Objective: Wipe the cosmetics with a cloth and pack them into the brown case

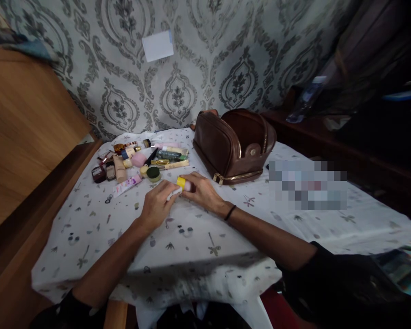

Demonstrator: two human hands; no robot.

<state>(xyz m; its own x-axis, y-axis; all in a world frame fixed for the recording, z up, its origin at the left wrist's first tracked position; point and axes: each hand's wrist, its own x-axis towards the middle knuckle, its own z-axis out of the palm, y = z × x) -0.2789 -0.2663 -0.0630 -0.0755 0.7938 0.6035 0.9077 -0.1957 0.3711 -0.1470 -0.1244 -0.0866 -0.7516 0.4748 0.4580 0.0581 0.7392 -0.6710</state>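
Observation:
My right hand [205,193] is closed around a small pale bottle with a yellow cap [181,183], tipped on its side just above the table. Pinched in my left hand [158,204] is a white wipe or tissue [174,193], which meets the bottle at its yellow end. Just beyond my hands lie a round dark-green-topped jar [153,173], a pink makeup sponge [139,159], a beige tube [119,169] and a lilac tube [127,185]. A brown toiletry bag [226,146] stands unzipped behind my right hand.
A patterned white cloth [198,246] covers the table. More cosmetics, including a green-capped bottle [171,156], lie at the back left. A pixelated patch hides something on the right. A clear water bottle [306,100] leans at the far right; a wooden panel [30,123] borders the left.

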